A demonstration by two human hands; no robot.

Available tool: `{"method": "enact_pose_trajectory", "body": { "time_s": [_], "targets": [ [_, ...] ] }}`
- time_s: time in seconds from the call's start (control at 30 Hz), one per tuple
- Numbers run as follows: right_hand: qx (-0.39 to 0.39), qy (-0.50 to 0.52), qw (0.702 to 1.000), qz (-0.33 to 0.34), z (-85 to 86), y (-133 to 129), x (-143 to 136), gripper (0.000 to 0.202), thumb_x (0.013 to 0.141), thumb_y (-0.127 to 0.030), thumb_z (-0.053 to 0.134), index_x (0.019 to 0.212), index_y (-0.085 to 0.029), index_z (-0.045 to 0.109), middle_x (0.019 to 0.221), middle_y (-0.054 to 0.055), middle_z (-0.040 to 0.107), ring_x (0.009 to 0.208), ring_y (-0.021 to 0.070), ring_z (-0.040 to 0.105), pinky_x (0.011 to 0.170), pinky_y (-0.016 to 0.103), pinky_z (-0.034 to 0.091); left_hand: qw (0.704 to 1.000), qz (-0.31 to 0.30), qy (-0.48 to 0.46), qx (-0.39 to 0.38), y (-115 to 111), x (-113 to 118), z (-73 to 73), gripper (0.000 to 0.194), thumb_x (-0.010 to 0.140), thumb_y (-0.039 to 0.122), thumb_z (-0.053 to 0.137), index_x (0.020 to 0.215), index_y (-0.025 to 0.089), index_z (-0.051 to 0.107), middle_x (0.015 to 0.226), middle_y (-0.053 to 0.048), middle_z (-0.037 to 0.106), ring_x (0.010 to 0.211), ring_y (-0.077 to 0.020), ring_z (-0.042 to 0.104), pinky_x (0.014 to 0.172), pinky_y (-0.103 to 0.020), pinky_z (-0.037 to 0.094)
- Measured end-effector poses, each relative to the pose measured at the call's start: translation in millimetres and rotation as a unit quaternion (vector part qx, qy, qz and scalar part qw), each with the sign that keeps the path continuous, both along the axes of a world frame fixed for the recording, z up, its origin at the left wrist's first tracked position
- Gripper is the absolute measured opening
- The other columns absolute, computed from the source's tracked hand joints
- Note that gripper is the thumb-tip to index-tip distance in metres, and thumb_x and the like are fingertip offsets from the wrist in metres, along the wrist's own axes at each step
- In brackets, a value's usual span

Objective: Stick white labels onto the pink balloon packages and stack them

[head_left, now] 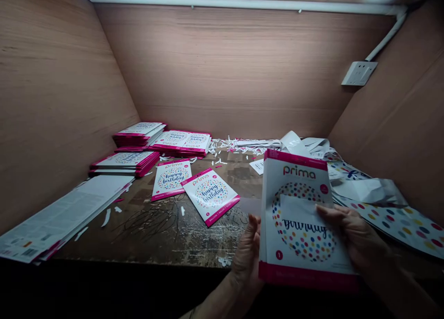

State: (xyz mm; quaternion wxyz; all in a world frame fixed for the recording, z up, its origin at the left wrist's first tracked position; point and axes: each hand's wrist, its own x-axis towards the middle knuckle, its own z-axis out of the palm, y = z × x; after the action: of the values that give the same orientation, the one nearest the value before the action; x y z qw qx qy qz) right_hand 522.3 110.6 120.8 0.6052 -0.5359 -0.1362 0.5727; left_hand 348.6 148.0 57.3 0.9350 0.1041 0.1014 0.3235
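Note:
A stack of balloon packets [305, 268], white with magenta top and bottom bands and printed "prima" and "birthday" over coloured dots, is held up above the table's front right. My left hand [248, 249] is closed at its left edge, thumb along the side and fingers partly hidden behind. From the right, my right hand [357, 231] grips the stack, its thumb on the front face. Under that thumb a pale rectangular slip [294, 208] covers part of the lettering. Two single balloon packets, one upper [171, 179] and one lower [210, 196], lie face up left of my hands.
Several packet piles [182, 143] stand at the back left; a long white printed stack [65, 212] lies along the left wall. Paper scraps [239, 145] litter the back. Dotted sheets [398, 222] and white strips [294, 145] lie at right. A wall socket [360, 73] sits above.

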Motion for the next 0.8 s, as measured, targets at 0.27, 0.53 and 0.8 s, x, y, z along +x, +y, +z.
{"method": "enact_pose_trajectory", "body": {
  "time_s": [0.27,0.53,0.8],
  "targets": [
    [-0.083,0.039,0.995,0.041,-53.4,1.3,-8.4,0.020,0.064,-0.021,0.070,0.079,-0.010,0.066,0.075,0.012,0.070,0.069,0.0289,0.066,0.069,0.044,0.053,0.905,0.230,0.355,0.049,40.2,-25.7,-9.8,0.022,0.071,0.027,0.068,0.075,0.011,0.054,0.069,-0.009,0.065,0.056,-0.0224,0.062,0.050,-0.032,0.051],
    [-0.182,-0.310,0.894,0.268,-67.1,25.9,-11.9,0.042,0.077,-0.051,0.052,0.070,-0.011,0.064,0.067,0.012,0.068,0.057,0.0223,0.063,0.051,0.030,0.047,0.379,0.071,0.706,0.594,45.9,-22.4,7.5,0.020,0.083,0.007,0.039,0.078,0.010,0.058,0.072,-0.011,0.064,0.069,-0.0242,0.062,0.064,-0.032,0.046],
    [-0.179,-0.771,0.549,0.270,-69.0,25.2,-21.1,0.050,0.079,-0.062,0.041,0.080,-0.016,0.060,0.073,0.011,0.064,0.072,0.0282,0.062,0.058,0.035,0.039,0.258,-0.048,0.713,0.650,40.9,-1.9,9.9,0.028,0.071,-0.006,0.033,0.082,-0.004,0.058,0.076,-0.028,0.059,0.076,-0.0387,0.060,0.058,-0.042,0.046]
  ]
}}
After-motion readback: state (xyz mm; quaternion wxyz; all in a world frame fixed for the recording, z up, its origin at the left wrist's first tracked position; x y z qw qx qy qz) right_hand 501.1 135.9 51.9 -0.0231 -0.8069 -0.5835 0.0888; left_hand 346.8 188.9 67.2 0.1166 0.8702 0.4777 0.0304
